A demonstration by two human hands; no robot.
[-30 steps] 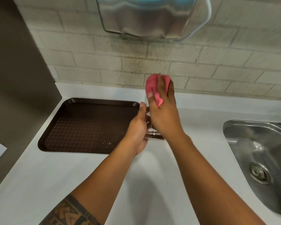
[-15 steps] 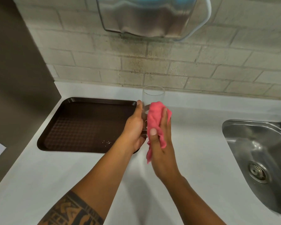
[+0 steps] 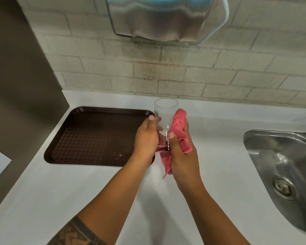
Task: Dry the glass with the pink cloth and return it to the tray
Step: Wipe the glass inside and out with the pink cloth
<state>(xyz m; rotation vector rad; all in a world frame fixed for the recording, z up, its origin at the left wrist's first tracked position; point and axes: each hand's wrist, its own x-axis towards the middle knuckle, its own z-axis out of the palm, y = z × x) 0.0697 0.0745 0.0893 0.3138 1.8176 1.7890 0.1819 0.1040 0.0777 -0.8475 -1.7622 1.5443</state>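
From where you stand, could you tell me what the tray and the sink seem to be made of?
The tray looks like dark brown plastic with a matte, grid-textured floor and a smooth raised rim. The sink appears to be brushed stainless steel: silvery, with soft reflections and a metal drain strainer.

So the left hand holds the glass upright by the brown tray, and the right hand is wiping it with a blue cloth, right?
Not quite: the cloth is pink, not blue, as the head view shows. The rest holds: the left hand holds the glass upright by the brown tray, and the right hand wipes it.

Kitchen, steel sink [image 3: 279, 167], tiled wall [image 3: 184, 71], white counter [image 3: 113, 183]
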